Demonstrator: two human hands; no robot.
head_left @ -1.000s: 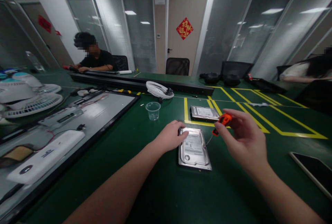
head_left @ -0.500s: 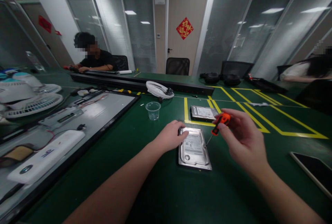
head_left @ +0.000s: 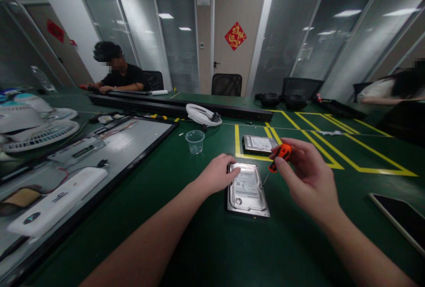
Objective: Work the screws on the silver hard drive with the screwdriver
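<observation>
A silver hard drive (head_left: pixel 248 194) lies flat on the green table in front of me, its label side up. My left hand (head_left: pixel 219 172) grips its far left corner, thumb on the top face and fingers around the edge. In my right hand (head_left: pixel 307 167) is an orange and black screwdriver (head_left: pixel 280 156), held tilted by its handle. Its thin tip meets the right edge of the drive, about halfway along; the screw head there is too small to make out. A second hard drive (head_left: pixel 259 143) rests just beyond, partly behind the screwdriver hand.
A clear plastic cup (head_left: pixel 195 142) stands left of the drives, with a white fan grille (head_left: pixel 203 115) behind it. A large panel (head_left: pixel 133 145) carrying a white power bank-like case (head_left: pixel 58 200) fills the left. A phone (head_left: pixel 398 218) lies right. Two people (head_left: pixel 122 74) sit across the table.
My right hand and the screwdriver have shifted very slightly left, the handle tilting a little. My left hand keeps its hold on the drive. The whole view has drifted slightly.
</observation>
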